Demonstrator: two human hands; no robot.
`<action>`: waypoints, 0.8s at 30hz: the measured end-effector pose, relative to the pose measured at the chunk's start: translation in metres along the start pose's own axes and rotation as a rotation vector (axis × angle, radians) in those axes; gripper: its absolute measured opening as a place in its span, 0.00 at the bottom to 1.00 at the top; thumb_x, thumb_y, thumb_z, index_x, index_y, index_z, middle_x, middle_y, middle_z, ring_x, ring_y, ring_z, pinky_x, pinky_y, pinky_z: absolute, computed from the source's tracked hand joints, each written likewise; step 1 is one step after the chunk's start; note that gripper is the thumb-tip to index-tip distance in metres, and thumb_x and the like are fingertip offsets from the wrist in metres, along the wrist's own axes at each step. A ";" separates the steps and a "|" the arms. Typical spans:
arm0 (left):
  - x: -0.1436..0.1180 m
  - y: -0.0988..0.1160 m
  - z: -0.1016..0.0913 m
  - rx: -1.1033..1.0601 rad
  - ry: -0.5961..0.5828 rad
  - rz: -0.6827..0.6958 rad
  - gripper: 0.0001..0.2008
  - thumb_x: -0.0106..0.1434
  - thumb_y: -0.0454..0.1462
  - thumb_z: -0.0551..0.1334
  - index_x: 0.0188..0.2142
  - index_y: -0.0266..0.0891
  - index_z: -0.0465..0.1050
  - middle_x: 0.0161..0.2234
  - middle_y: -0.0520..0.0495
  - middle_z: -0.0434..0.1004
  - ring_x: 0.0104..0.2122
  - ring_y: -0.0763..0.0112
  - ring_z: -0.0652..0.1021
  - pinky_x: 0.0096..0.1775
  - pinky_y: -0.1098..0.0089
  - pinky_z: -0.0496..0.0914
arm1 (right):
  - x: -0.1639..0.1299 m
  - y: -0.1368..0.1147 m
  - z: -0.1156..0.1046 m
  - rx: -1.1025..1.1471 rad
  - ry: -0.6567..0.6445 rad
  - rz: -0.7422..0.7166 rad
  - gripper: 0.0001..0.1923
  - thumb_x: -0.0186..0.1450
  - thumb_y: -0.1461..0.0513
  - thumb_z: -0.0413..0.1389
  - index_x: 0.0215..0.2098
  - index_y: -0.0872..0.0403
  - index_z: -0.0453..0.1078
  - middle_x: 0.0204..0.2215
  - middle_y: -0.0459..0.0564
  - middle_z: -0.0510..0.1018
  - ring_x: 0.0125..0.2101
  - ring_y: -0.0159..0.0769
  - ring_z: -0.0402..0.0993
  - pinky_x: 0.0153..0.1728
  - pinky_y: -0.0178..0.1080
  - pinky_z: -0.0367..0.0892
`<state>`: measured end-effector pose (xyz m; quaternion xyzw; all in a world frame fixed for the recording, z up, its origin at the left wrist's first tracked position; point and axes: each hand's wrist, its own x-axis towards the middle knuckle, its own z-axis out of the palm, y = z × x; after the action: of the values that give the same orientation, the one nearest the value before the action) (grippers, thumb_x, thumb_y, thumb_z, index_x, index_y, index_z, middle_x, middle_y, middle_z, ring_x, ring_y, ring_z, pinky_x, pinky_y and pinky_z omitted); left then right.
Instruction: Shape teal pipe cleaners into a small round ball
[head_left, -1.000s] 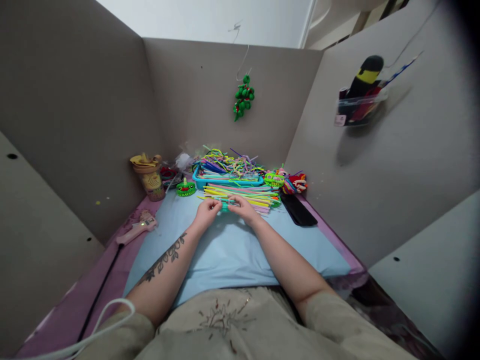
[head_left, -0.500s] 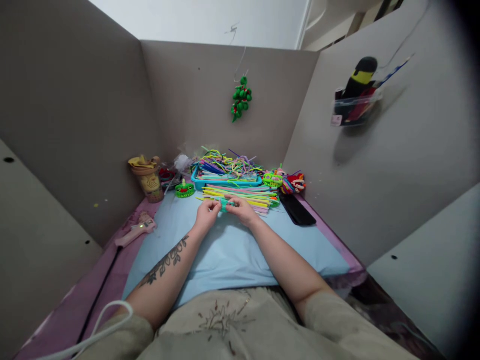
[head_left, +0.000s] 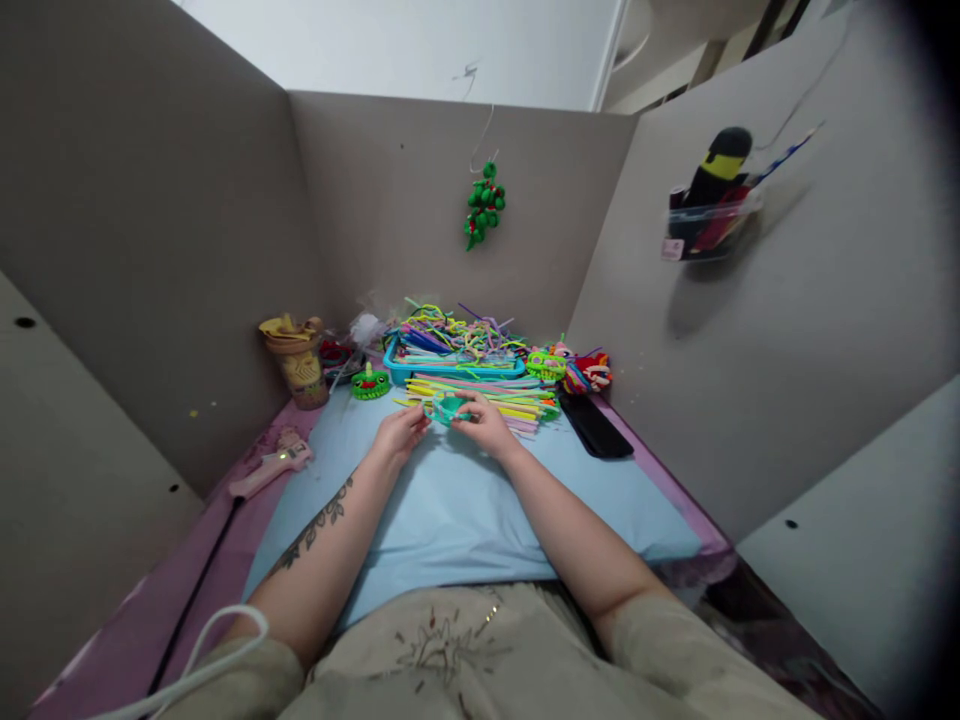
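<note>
Between my hands, just above the blue cloth, is a teal curved piece that looks like coiled or bent pipe cleaner with an open middle. My right hand is closed on its right side, thumb and fingers pinching the edge. My left hand is at its left end, fingertips pinched together there on what looks like the teal strand. Right behind the piece lies a row of loose pipe cleaners in yellow, pink and green. Fine detail of the piece is too small to make out.
A blue tray heaped with pipe cleaners stands behind. Left are a green figure, a tumbler and a pink glue gun with a cord. Right are a black phone-like slab and colourful figures. Grey panels enclose the table.
My left hand has moved left, away from my right hand. The teal piece now shows as a wider, more open loop. My right hand has barely moved; the view has tilted slightly.
</note>
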<state>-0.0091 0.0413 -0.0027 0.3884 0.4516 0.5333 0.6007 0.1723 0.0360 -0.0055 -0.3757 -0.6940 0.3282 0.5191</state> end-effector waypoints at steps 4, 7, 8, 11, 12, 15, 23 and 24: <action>0.002 0.004 -0.004 -0.019 0.056 0.012 0.10 0.50 0.38 0.67 0.31 0.36 0.70 0.28 0.44 0.76 0.26 0.70 0.76 0.26 0.71 0.70 | -0.001 0.002 0.004 -0.090 -0.052 -0.042 0.06 0.51 0.59 0.62 0.26 0.52 0.73 0.50 0.51 0.66 0.52 0.41 0.63 0.53 0.43 0.56; -0.002 0.006 -0.003 -0.058 0.102 0.009 0.14 0.47 0.35 0.68 0.33 0.36 0.69 0.27 0.46 0.76 0.25 0.73 0.75 0.26 0.72 0.70 | 0.000 0.009 0.005 -0.103 -0.005 -0.003 0.06 0.51 0.59 0.61 0.27 0.52 0.72 0.49 0.52 0.67 0.51 0.41 0.64 0.51 0.44 0.58; -0.004 0.006 -0.001 -0.050 0.106 0.013 0.15 0.45 0.34 0.69 0.33 0.36 0.69 0.26 0.47 0.76 0.24 0.73 0.75 0.26 0.73 0.69 | 0.001 0.011 0.004 -0.099 0.029 0.020 0.07 0.51 0.58 0.61 0.27 0.52 0.72 0.48 0.52 0.67 0.50 0.42 0.64 0.51 0.44 0.59; -0.009 0.004 0.003 0.056 0.059 0.052 0.18 0.42 0.36 0.70 0.33 0.34 0.70 0.25 0.49 0.74 0.24 0.74 0.74 0.26 0.73 0.69 | 0.004 0.019 0.003 -0.070 0.122 0.073 0.08 0.50 0.57 0.62 0.26 0.52 0.72 0.46 0.52 0.68 0.50 0.42 0.65 0.51 0.45 0.59; -0.010 0.004 0.005 0.099 0.035 0.066 0.18 0.41 0.37 0.70 0.33 0.34 0.70 0.25 0.49 0.74 0.24 0.74 0.74 0.26 0.74 0.69 | 0.004 0.021 0.003 -0.058 0.136 0.080 0.08 0.50 0.57 0.62 0.26 0.52 0.72 0.46 0.52 0.69 0.49 0.42 0.65 0.51 0.45 0.58; -0.013 0.001 0.010 0.209 -0.011 0.096 0.16 0.42 0.37 0.68 0.32 0.34 0.72 0.27 0.47 0.75 0.24 0.73 0.74 0.25 0.74 0.68 | 0.005 0.022 0.002 -0.039 0.133 0.074 0.09 0.49 0.56 0.62 0.26 0.52 0.72 0.45 0.51 0.69 0.49 0.42 0.65 0.52 0.46 0.58; -0.010 -0.004 0.010 0.433 -0.026 0.273 0.11 0.47 0.34 0.62 0.32 0.36 0.76 0.29 0.47 0.77 0.24 0.71 0.74 0.25 0.72 0.69 | 0.002 0.010 0.006 -0.066 0.091 0.076 0.09 0.49 0.58 0.62 0.27 0.52 0.71 0.44 0.52 0.70 0.48 0.43 0.66 0.53 0.47 0.57; -0.009 -0.004 0.009 0.468 -0.030 0.300 0.11 0.47 0.34 0.62 0.32 0.36 0.76 0.28 0.47 0.77 0.24 0.71 0.74 0.26 0.72 0.69 | 0.002 0.010 0.006 -0.066 0.085 0.067 0.09 0.49 0.58 0.62 0.28 0.52 0.71 0.44 0.51 0.71 0.48 0.43 0.66 0.53 0.47 0.56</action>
<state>0.0002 0.0325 -0.0031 0.5871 0.4908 0.4917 0.4156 0.1678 0.0418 -0.0143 -0.4294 -0.6689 0.3058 0.5241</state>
